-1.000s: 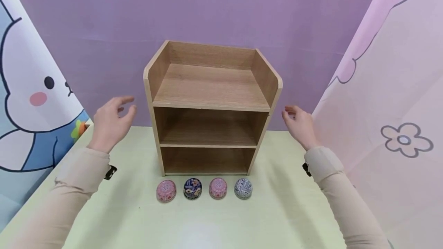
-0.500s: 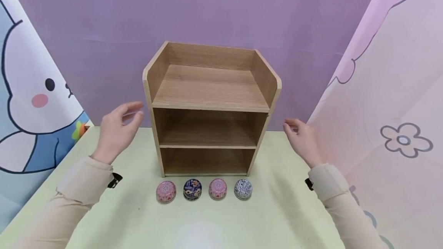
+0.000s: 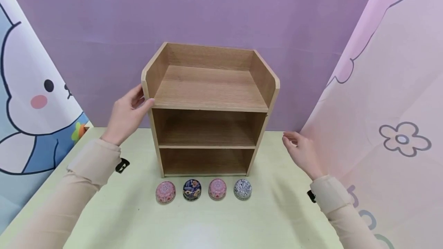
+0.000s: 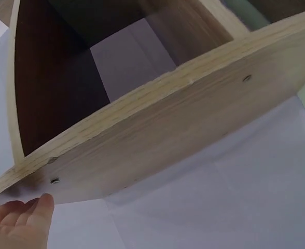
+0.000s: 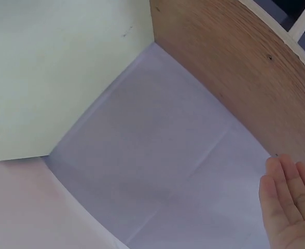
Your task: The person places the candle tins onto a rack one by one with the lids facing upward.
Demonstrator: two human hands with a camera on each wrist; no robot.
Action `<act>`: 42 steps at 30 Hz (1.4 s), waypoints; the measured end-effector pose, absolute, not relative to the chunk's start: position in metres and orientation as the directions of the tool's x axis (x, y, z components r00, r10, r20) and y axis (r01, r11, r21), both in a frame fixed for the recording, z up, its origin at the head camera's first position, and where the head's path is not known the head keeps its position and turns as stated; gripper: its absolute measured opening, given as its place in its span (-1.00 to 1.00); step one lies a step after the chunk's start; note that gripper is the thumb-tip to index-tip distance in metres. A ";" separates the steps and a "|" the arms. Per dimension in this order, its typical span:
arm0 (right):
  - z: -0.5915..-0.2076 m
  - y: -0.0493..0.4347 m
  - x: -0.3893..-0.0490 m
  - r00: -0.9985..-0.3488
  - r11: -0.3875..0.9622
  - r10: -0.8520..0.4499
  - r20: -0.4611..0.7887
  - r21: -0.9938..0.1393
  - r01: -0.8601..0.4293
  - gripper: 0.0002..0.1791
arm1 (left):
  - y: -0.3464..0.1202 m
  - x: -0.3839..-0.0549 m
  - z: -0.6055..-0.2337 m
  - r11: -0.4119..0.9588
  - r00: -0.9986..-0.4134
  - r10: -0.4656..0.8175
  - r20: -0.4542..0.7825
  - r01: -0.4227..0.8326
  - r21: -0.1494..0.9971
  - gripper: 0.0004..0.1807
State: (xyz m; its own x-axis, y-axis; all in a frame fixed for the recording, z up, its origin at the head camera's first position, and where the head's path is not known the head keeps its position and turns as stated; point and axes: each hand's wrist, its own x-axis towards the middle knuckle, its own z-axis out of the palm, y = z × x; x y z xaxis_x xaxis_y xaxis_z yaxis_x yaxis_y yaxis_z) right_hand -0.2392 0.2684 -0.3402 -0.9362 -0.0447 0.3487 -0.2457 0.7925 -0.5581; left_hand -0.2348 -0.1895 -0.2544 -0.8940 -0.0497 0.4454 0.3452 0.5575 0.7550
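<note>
Left hand: (image 3: 126, 116) is lying at the upper left side of the wooden shelf (image 3: 211, 87), fingers loosely bent, thumb spreading away from them; whether it is touching or holding the panel is not clear.
Right hand: (image 3: 304, 155) is hovering apart from the shelf's right side, fingers relaxed, gripping nothing.
Shelf: is standing upright, showing a walled top and two compartments below.
Tins: four round ones are sitting in a row just before the shelf; from left, pink tin (image 3: 165, 192), dark blue floral tin (image 3: 192, 190), second pink tin (image 3: 217, 189), blue-and-white tin (image 3: 242, 189).
Counter: pale green (image 3: 207, 226), is carrying shelf and tins.
Backdrop: purple cloth (image 3: 221, 7) is hanging behind.
</note>
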 end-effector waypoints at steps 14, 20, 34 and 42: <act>-0.365 0.268 -0.233 -0.929 0.721 -0.116 0.352 -0.614 -0.322 -0.66 | -0.185 -0.263 -0.256 0.596 -0.901 -0.055 0.430 0.316 0.738 -0.44; -0.373 0.264 -0.230 -0.925 0.682 -0.154 0.347 -0.640 -0.353 -0.67 | -0.186 -0.270 -0.263 0.594 -0.883 -0.071 0.463 0.336 0.731 -0.49; -0.389 0.249 -0.219 -0.915 0.742 -0.308 0.259 -0.537 -0.401 -0.63 | -0.184 -0.270 -0.271 0.557 -0.872 -0.119 0.475 0.337 0.759 -0.51; -0.405 0.238 -0.213 -0.899 0.750 -0.366 0.241 -0.495 -0.438 -0.63 | -0.181 -0.269 -0.271 0.563 -0.852 -0.134 0.505 0.355 0.747 -0.54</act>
